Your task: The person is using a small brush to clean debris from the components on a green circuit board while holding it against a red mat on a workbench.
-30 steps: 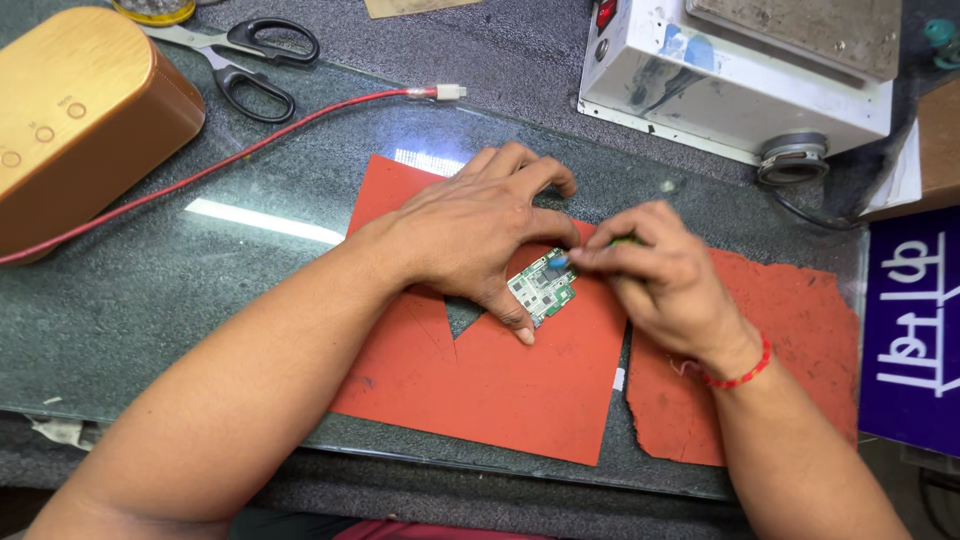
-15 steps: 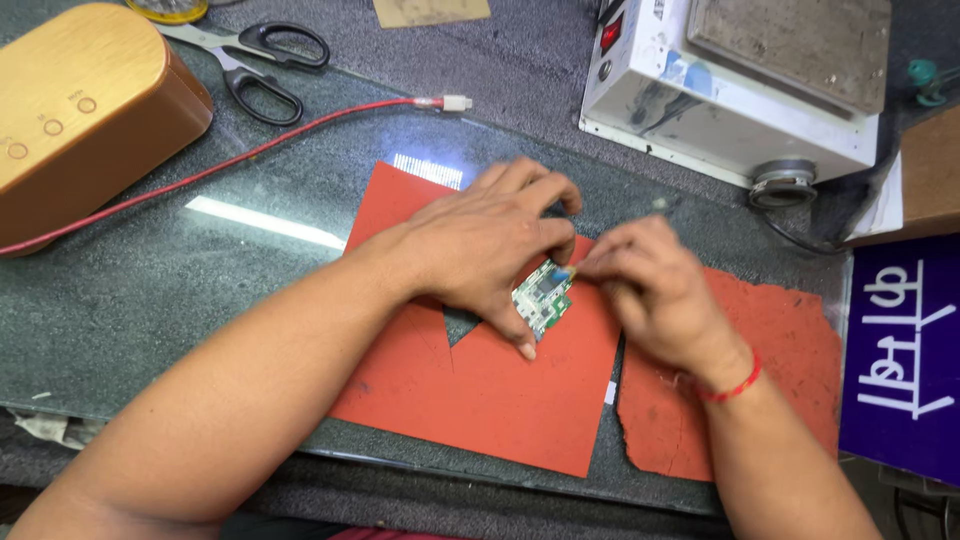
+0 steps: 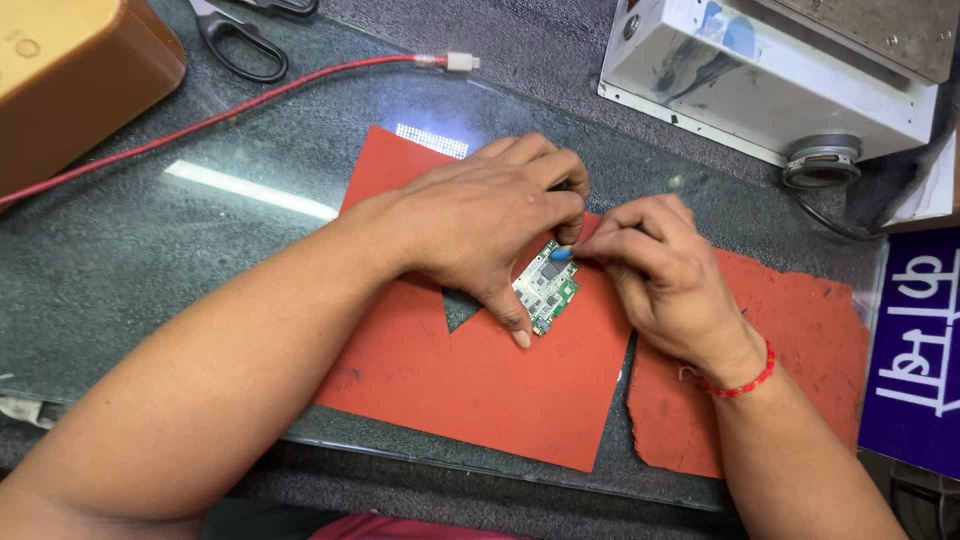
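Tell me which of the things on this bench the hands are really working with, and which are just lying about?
In use:
- left hand steadying the small green circuit board
- right hand pinching at the board's top edge
- red mat under the board

Lying about:
- scissors
- red cable
- tan wooden box
- white machine
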